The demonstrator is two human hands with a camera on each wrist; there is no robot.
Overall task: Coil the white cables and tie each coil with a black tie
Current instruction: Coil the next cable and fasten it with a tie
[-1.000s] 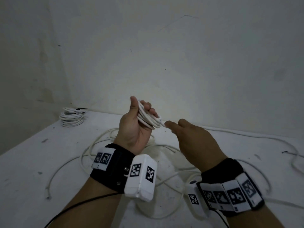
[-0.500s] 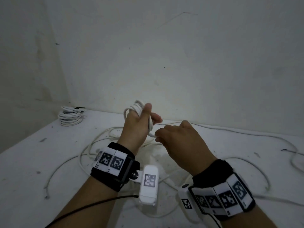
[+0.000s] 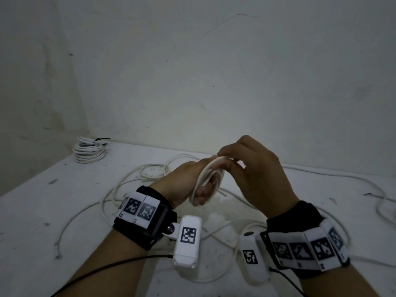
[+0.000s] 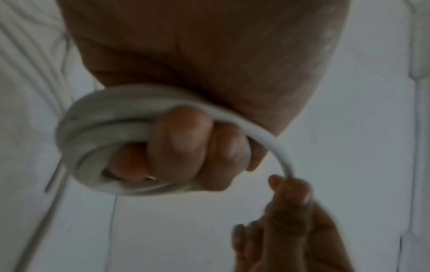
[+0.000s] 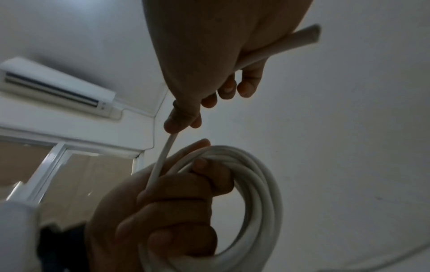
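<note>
— Gripped how, from the head view?
— Left hand [image 3: 192,185] fisted through the white coil [image 3: 209,179]; right hand [image 3: 255,176] pinches its strand on top, above the worktop [image 3: 42,200]. A tied coil [image 3: 90,151] lies far left.
— Left wrist view?
— Fingers [image 4: 179,147] curl round the loops; the strand arcs to the right grip.
— Right wrist?
— Thumb and finger pinch the strand [image 5: 163,156].

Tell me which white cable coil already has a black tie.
The coil on the table's far left corner: a black tie sticks out. The coil in the left hand has none.
</note>
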